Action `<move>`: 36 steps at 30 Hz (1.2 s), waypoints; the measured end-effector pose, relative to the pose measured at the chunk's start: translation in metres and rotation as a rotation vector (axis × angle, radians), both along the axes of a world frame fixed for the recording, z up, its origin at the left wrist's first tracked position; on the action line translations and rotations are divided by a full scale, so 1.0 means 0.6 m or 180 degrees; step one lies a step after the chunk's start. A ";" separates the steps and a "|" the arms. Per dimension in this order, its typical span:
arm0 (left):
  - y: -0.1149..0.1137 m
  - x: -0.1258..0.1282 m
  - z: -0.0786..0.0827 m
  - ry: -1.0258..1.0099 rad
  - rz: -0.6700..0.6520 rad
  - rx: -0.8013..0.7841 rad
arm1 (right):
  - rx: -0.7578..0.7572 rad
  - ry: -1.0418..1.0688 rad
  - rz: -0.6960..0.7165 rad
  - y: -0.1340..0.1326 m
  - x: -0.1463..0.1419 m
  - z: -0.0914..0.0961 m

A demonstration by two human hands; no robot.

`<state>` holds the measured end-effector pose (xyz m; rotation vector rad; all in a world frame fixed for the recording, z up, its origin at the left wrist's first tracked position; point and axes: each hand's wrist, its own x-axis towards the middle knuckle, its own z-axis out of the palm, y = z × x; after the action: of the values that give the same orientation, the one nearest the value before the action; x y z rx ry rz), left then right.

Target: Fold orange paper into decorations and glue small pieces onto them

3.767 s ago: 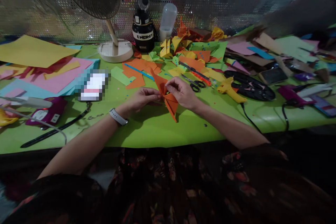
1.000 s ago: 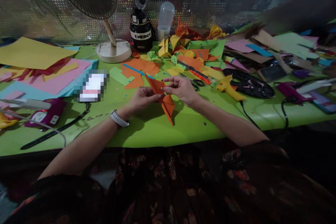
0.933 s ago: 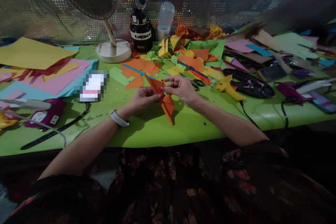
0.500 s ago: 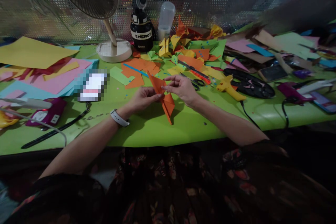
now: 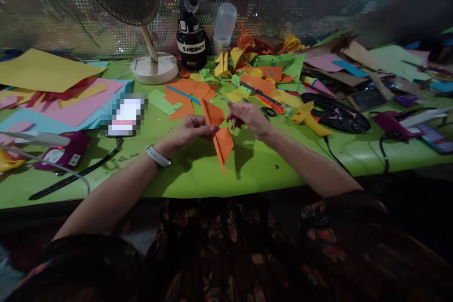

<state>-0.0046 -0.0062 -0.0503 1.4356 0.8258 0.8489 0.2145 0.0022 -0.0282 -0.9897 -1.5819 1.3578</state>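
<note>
An orange origami butterfly is pinched at its middle between the thumb and fingers of my left hand. Its wings point to the right, one toward the far side of the table and one toward me. Just right of the folded paper is my right hand, apart from it, with the fingers loosely bent, slightly blurred and holding nothing that I can see. Behind both hands lie orange paper sheets and a blue strip.
Beyond the hands is a heap of folded paper pieces. A yellow glue gun and black scissors lie to the right. On the left are a phone, stacked coloured paper and a fan. A black jug stands at the back.
My right hand has let go of the butterfly and moved a little to the right. My left hand has shifted slightly left and turned the butterfly, whose near wing now shows more fully.
</note>
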 end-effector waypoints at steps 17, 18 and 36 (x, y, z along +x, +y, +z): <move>0.003 -0.008 0.002 -0.0007 -0.0285 -0.0214 | 0.0404 -0.0355 0.0866 -0.012 -0.003 0.005; 0.002 -0.007 -0.001 -0.0058 -0.0237 -0.0291 | 0.0522 -0.0406 0.0838 -0.014 -0.006 0.003; 0.004 0.001 -0.002 -0.0354 -0.0185 -0.0444 | 0.0538 -0.0429 0.0698 -0.017 -0.014 -0.012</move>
<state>-0.0041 -0.0037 -0.0518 1.2726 0.7413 0.8039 0.2060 -0.0080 -0.0356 -0.8388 -1.9193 1.2979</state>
